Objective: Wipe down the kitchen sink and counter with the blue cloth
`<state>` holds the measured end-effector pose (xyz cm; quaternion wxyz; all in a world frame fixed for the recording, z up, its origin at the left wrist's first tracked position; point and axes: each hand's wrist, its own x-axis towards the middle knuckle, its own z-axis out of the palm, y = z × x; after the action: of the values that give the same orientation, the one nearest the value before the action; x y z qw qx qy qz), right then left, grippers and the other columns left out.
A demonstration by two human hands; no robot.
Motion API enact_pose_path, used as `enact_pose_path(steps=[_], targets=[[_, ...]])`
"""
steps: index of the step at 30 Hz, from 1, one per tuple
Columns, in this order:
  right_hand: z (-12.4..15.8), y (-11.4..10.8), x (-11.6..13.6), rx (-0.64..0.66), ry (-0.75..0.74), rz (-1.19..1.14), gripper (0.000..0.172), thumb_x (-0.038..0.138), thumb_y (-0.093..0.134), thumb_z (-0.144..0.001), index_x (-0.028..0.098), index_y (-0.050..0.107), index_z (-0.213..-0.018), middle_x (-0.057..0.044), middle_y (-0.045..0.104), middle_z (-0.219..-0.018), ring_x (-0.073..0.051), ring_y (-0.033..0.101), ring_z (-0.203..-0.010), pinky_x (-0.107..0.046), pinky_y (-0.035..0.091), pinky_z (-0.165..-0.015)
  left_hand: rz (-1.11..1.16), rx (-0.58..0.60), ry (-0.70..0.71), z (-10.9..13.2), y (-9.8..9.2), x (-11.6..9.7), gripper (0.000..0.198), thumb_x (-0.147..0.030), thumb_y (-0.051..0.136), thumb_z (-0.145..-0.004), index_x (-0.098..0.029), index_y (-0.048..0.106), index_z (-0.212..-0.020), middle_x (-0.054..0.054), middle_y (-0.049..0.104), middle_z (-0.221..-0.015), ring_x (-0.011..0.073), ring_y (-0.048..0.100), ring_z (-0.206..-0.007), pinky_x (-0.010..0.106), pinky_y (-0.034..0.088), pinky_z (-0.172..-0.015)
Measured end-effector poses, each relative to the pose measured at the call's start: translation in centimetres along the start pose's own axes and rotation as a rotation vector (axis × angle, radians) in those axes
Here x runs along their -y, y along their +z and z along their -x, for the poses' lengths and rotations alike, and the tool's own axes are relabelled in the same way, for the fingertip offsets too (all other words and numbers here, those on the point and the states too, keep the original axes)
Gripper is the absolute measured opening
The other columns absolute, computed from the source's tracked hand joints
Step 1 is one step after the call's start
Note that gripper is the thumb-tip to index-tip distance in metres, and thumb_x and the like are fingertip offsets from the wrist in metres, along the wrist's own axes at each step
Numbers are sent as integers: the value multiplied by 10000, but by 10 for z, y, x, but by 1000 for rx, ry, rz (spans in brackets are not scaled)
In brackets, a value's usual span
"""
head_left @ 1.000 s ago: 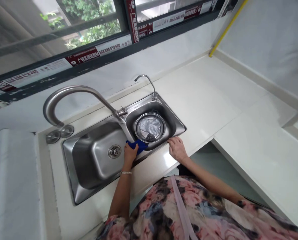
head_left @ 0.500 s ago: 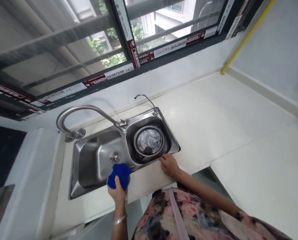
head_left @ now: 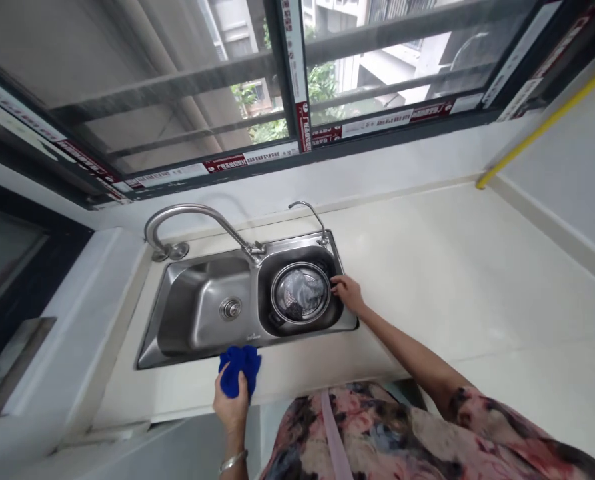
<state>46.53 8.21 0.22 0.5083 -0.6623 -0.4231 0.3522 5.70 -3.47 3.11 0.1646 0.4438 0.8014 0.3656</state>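
Observation:
My left hand (head_left: 231, 403) is closed around a bunched blue cloth (head_left: 240, 371) at the front edge of the counter, just before the left sink basin (head_left: 177, 333). My right hand (head_left: 348, 293) reaches over the right rim of the right basin (head_left: 348, 321), its fingers a little apart and nothing seen in them. Its fingertips come close to the edge of a round metal pot (head_left: 276, 308) standing in that basin; whether they touch it I cannot tell. Inside the pot lie a perforated metal piece, a crumpled clear plastic bag (head_left: 304, 291) and a dark scouring ball (head_left: 294, 310).
A tall curved faucet (head_left: 197, 209) arches over the left basin, and a thin small tap (head_left: 313, 212) stands behind the right one. Pale countertop (head_left: 427, 267) stretches to the right. Behind the sink is a window, with a yellow pipe (head_left: 537, 130) at the right corner.
My right hand has moved from the counter's front edge to the right side of the right basin. My left hand has drawn the blue cloth slightly back from the sink. The view has shifted.

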Motion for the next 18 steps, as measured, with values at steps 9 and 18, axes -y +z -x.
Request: enact_pose_path(steps=[9, 18], targets=[[-147, 9, 4, -454, 146, -94, 369, 384, 417, -897, 172, 628, -1114, -29, 677, -845, -176, 632, -630, -370, 611, -710, 2, -54, 98, 3, 18, 34, 543, -619, 683, -828, -274, 664, -1247, 142, 757, -1277, 402, 726, -1217, 606, 589, -1115], [-224, 52, -15, -583, 92, -148, 248, 381, 381, -950, 260, 538, -1100, 14, 623, -868, -128, 648, -708, -237, 568, -642, 102, 26, 153, 11, 13, 50, 457, -523, 785, -703, -473, 696, -1148, 31, 770, -1230, 429, 743, -1149, 686, 582, -1099]])
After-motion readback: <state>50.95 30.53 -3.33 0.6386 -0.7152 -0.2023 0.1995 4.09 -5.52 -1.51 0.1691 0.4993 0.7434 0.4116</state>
